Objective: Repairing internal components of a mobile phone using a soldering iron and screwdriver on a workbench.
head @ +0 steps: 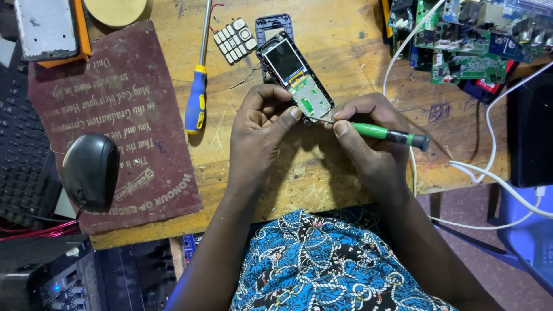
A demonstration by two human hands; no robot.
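Your left hand (259, 124) pinches the lower end of the opened phone (295, 78) on the bench (345, 52), hiding that end. Your right hand (368, 135) grips a green screwdriver (389, 134); its thin tip at the phone's bottom edge is hard to make out. The keypad (235, 40) lies just beside.

bare forearms, blue patterned garment (340, 265) with white rope print
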